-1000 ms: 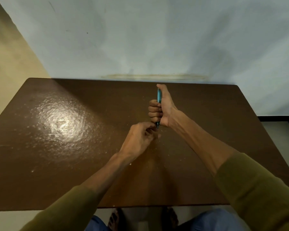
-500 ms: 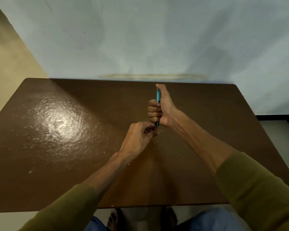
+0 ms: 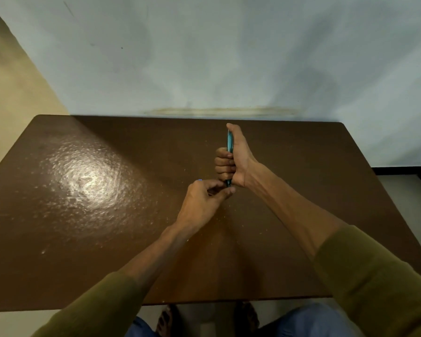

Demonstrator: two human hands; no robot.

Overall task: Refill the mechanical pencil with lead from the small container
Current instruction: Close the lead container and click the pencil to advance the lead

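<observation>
My right hand [image 3: 236,158] holds a teal mechanical pencil [image 3: 229,142] in a fist over the middle of the brown table [image 3: 83,263]. The pencil runs away from me, with the thumb laid along it. Its near end [image 3: 228,183] sticks out below the fist. My left hand [image 3: 202,203] is closed, and its fingertips pinch right at that near end. A tiny blue bit [image 3: 200,180] shows above the left knuckles and may be the small container. The rest of it is hidden in the hand. No lead is visible.
The table's far edge stands against a pale blue wall [image 3: 204,57]. A glare patch [image 3: 85,178] lies on the left of the tabletop. My knees and feet [image 3: 165,322] show under the near edge.
Both hands have stayed in almost the same place. The left fingertips remain pinched at the pencil's near end.
</observation>
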